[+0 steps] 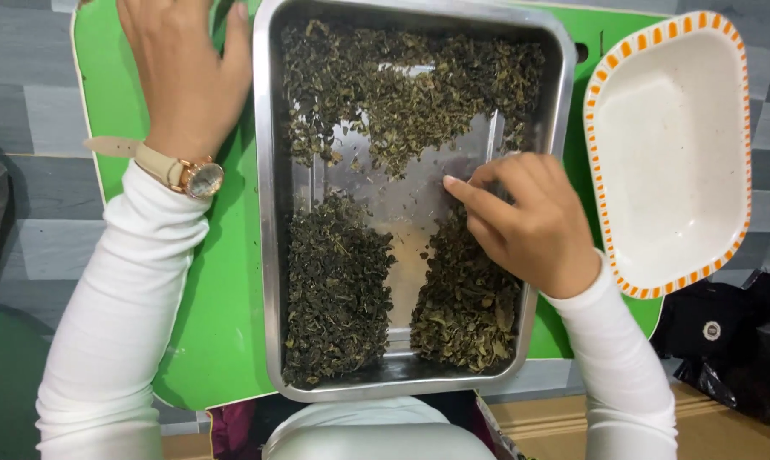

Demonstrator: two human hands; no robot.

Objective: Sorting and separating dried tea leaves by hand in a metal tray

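Head view, looking straight down. Steel tray sat on green board, long side running away from viewer. Held dried dark-green leaves in three heaps: far heap across the top end, near-left heap, near-right heap. Bare metal showed between them in a rough T.

Right hand was inside tray at top edge of near-right heap. Fingers curled in, index finger stretched toward tray centre, tip on bare metal just beside the leaves. Couldn't tell if anything was pinched under the curled fingers.

Left hand lay flat on green board just outside tray's left wall, fingers spread loosely, thumb side against or very near the rim; held nothing. Wristwatch with pale strap on that wrist. White sleeves on both arms.

White dish with orange-striped rim sat right of tray, partly over board edge, nothing in it. Black bags on floor at lower right.
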